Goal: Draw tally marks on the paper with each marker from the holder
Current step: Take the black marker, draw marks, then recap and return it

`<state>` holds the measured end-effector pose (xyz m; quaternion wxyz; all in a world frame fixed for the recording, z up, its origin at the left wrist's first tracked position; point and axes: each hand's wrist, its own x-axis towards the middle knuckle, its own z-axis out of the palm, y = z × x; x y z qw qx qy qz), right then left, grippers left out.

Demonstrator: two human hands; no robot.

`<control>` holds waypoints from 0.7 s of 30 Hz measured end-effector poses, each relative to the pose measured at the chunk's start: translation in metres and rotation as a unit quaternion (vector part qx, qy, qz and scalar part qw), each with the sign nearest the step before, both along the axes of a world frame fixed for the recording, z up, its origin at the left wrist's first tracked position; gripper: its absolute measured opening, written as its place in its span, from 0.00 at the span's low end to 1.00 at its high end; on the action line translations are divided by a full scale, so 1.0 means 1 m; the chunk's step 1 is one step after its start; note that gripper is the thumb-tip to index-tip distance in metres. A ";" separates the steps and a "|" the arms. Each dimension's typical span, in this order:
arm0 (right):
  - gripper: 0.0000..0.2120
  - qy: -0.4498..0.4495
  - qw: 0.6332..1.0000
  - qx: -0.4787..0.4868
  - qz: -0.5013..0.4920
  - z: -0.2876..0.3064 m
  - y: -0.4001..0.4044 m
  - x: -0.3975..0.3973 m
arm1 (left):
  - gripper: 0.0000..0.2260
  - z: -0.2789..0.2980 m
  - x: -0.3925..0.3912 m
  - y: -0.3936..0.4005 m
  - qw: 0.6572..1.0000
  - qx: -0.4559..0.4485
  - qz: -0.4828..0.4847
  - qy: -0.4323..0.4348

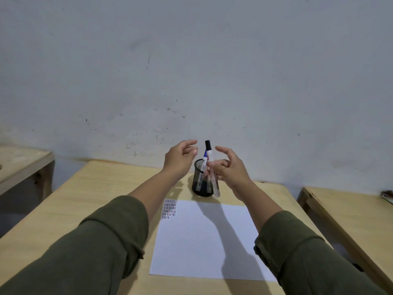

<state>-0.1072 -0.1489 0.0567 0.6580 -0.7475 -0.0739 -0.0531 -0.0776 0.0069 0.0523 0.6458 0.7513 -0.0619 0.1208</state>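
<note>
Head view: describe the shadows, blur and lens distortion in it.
Head view: the arms throw long dark shadows across the paper, so the light seems to come from the upper left; the black-capped marker in the right hand looks motion-blurred at its lower end; wide-angle bending bows the table edges; no glare.

My light wooden table (89, 201) carries a white sheet of paper (204, 241), rows of small tally marks (169, 209) in its far left corner, and a black mesh holder (202, 179) standing just beyond the sheet's far edge.
</note>
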 end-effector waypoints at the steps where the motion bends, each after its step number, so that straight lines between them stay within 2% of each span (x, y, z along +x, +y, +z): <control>1: 0.24 -0.019 0.999 -0.023 -0.025 0.002 -0.003 0.008 | 0.15 -0.002 0.004 0.000 1.000 0.028 0.011 -0.001; 4: 0.29 -0.046 0.993 -0.072 -0.087 0.008 -0.009 0.036 | 0.18 -0.013 0.020 -0.001 0.992 0.120 0.022 0.016; 9: 0.36 -0.060 0.986 -0.077 -0.134 0.019 -0.005 0.074 | 0.24 -0.029 0.047 -0.005 0.967 0.248 -0.006 0.058; 12: 0.38 -0.073 0.981 -0.103 -0.146 0.015 -0.002 0.084 | 0.26 -0.035 0.058 -0.007 0.958 0.276 -0.024 0.071; 15: 0.40 -0.086 0.969 -0.171 -0.155 0.003 0.001 0.092 | 0.26 -0.039 0.064 -0.007 0.954 0.289 -0.040 0.072; 21: 0.34 -0.089 0.954 -0.245 -0.147 -0.017 0.005 0.099 | 0.26 -0.049 0.067 -0.002 0.948 0.304 -0.064 0.073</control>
